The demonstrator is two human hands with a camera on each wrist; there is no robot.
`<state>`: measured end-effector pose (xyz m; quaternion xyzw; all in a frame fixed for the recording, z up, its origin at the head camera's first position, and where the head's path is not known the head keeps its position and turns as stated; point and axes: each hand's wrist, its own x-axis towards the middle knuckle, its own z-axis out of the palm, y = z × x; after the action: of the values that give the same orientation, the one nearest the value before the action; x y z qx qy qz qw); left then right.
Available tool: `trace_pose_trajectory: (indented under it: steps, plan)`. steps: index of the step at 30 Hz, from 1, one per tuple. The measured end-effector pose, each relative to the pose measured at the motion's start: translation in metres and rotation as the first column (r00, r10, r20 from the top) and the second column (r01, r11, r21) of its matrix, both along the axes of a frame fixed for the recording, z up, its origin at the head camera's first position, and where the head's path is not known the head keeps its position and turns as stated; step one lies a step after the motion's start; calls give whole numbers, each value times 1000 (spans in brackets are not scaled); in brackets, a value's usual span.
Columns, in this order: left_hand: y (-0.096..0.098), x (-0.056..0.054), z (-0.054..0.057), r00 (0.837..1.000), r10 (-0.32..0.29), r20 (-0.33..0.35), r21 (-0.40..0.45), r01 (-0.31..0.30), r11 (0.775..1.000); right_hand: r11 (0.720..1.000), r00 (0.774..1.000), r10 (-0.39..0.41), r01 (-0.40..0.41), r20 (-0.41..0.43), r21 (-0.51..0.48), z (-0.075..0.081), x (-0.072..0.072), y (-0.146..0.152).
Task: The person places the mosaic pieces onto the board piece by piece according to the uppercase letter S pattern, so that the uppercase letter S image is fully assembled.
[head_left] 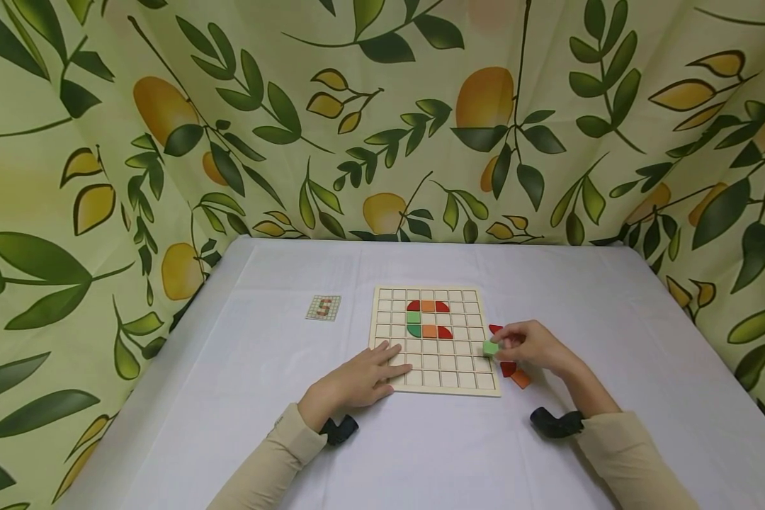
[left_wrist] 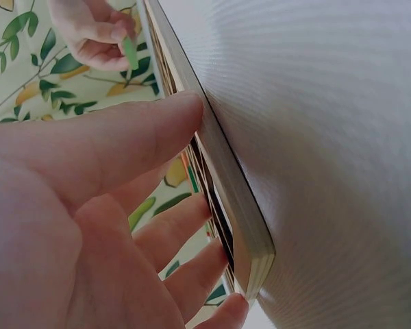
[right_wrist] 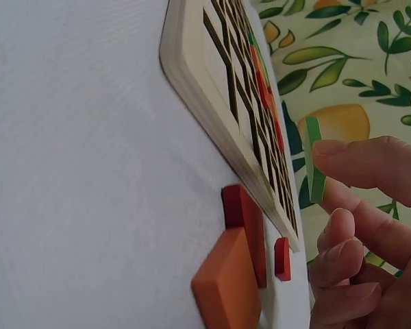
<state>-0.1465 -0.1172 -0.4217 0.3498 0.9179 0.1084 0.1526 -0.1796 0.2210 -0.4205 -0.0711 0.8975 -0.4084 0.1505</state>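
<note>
A wooden grid board (head_left: 462,379) lies on the table, with red, orange and green pieces set in its upper middle cells in a curved pattern. My left hand (head_left: 360,377) rests on the board's near left corner, fingers spread and straight. In the left wrist view its thumb (left_wrist: 171,113) lies along the board's edge. My right hand (head_left: 535,347) pinches a light green square tile (head_left: 490,348) between thumb and fingers, above the board's right edge. The right wrist view shows this green tile (right_wrist: 314,161) held on edge, apart from the board.
Beside the board's right edge lie an orange tile (head_left: 520,379), a dark red piece (head_left: 508,368) and another red piece (head_left: 496,329). A small card (head_left: 323,308) with an S-shaped pattern sits left of the board. Leaf-patterned cloth (head_left: 382,142) hangs behind the white-covered table (head_left: 293,269).
</note>
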Motion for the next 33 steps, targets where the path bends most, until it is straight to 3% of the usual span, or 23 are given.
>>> trace_pose_trajectory:
  steps: [33]
  plan:
    - [0, 1, 3, 1000, 4, -1, -6, -4, 1000, 1000, 999, -5, 3, -42, -30, 3, -10, -32]
